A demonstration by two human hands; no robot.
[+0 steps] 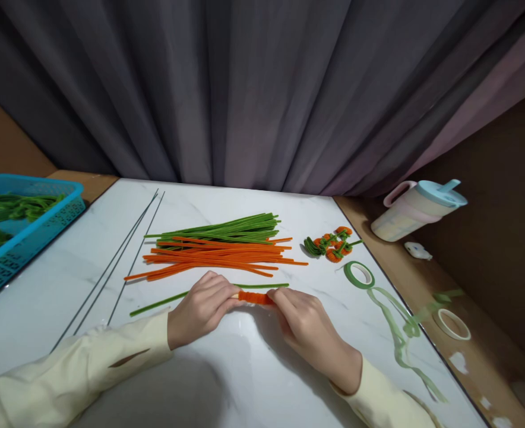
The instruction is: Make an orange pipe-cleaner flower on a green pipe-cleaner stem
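Note:
An orange pipe cleaner is wound in a tight coil, with a short pale stick-like end showing at its left. My left hand is closed on that left end, fingers pressed together. At the right end of the coil, my right hand pinches the orange pipe cleaner between thumb and fingers. Just behind both hands lies a single green pipe cleaner, partly hidden by my left hand. Farther back are a bunch of orange pipe cleaners and a bunch of green pipe cleaners.
Thin dark wires lie at left, near a blue basket holding green pieces. On the right are small orange-and-green pieces, green tape with loose strips, a tape ring, and a lidded cup.

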